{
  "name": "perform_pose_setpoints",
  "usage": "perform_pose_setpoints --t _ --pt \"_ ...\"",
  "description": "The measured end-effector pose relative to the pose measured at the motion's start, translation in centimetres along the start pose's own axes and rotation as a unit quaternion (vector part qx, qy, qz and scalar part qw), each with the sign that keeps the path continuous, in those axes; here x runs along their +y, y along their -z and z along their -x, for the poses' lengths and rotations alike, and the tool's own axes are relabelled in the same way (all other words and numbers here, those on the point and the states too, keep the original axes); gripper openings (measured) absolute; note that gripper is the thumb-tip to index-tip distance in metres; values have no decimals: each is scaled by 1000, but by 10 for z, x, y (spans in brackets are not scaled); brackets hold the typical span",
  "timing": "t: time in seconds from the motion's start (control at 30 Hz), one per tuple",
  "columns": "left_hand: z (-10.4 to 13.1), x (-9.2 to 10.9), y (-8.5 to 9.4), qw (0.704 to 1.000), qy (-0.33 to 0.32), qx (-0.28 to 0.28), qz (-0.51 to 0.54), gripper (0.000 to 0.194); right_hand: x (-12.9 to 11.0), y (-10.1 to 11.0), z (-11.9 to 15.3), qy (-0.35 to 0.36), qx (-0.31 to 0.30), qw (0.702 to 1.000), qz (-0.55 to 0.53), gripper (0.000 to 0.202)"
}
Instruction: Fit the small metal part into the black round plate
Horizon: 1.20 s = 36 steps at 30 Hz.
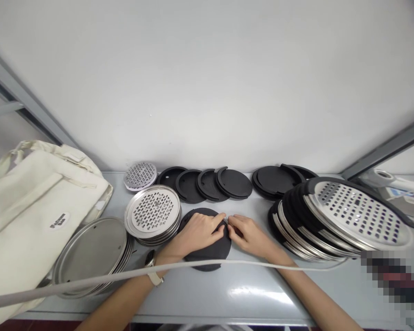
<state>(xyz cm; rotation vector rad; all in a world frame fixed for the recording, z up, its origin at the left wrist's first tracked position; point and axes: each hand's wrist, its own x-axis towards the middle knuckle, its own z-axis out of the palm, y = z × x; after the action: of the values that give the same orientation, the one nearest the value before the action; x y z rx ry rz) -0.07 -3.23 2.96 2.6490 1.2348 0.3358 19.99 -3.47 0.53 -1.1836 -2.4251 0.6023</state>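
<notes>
A black round cover (210, 252) lies on the grey bench under my hands. Across its top rests my left hand (200, 232), index finger and thumb closed at its right rim; a watch is on that wrist. My right hand (250, 235) pinches at the same rim from the right, fingertips almost touching the left ones. A tiny shiny bit (225, 220) shows between the fingertips, too small to name. Left of the cover stands a stack of perforated metal discs (155, 211). To the right leans a tall stack of grater-like metal discs with black covers (359, 214).
Several black covers (234, 184) overlap along the wall, with more black covers (278, 179) farther right. A small perforated disc (140, 175) sits behind. Plain metal plates (93, 250) and a cream bag (37, 197) occupy the left. A white cable (255, 263) crosses over my forearms.
</notes>
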Motion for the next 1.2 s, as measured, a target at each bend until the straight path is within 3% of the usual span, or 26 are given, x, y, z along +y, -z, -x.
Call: perform_pose_setpoints --t 1.2 --pt "0 0 3 1000 12 -22 2 28 2 -3 -1 -5 9 1000 2 15"
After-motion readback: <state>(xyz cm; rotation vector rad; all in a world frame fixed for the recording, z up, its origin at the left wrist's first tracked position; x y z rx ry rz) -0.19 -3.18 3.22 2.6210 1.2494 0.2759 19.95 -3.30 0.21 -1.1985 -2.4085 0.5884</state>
